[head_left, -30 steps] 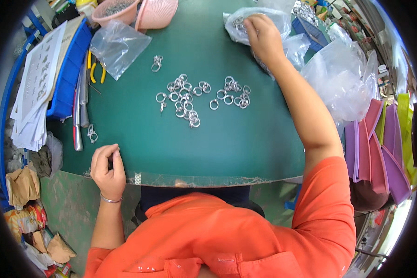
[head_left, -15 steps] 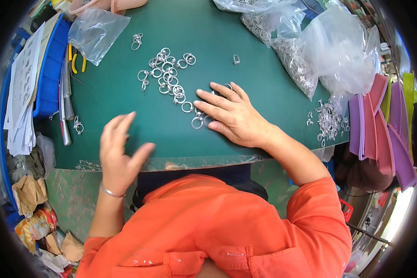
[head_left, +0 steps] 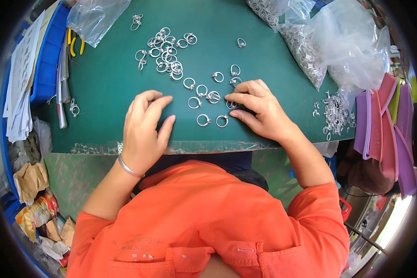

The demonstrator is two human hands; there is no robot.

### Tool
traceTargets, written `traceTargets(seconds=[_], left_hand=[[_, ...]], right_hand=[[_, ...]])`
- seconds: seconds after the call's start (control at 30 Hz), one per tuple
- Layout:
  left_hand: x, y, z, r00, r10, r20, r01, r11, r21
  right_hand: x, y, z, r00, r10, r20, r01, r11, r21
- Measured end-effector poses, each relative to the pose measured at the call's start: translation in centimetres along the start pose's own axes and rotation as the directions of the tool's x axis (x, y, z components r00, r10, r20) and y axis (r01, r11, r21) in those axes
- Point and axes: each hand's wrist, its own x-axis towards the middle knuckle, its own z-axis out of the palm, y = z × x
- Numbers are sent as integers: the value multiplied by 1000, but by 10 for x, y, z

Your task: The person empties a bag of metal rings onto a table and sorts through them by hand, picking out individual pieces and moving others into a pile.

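Silver rings with raised settings lie on the green tabletop before me. My right hand (head_left: 262, 111) is bent down at the right edge of a loose spread of rings, its thumb and index finger closing on a ring (head_left: 231, 105) partly hidden by the fingertips. Just left of it lie a ring with prongs (head_left: 213, 97) and several single rings, one of them nearest the table edge (head_left: 203, 120). My left hand (head_left: 146, 127) hovers near the front edge with thumb and fingers apart, holding nothing. Farther off is an overlapping heap of rings (head_left: 169, 58).
Clear plastic bags of small metal pieces (head_left: 301, 51) stand at far right, near a pile of small silver parts (head_left: 337, 115). To the left are yellow-handled pliers (head_left: 73, 44), rod-like tools (head_left: 62, 92) and a blue bin (head_left: 51, 60) with papers. Pink and purple strips (head_left: 380, 129) hang at right.
My right hand has drawn back from lying flat over the rings to a fingertip grasp, leaving several rings spread apart. My left hand has moved right, toward them. The view has shifted slightly.
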Motion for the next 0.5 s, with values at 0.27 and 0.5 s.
traceTargets(seconds=[0.27, 0.5], left_hand=[[-7, 0, 1, 999, 38, -35, -36, 998, 49], [-5, 0, 0, 999, 14, -36, -13, 1000, 27]], right_hand=[[17, 9, 7, 976, 48, -214, -65, 995, -76], [38, 44, 9, 951, 151, -269, -222, 942, -253]])
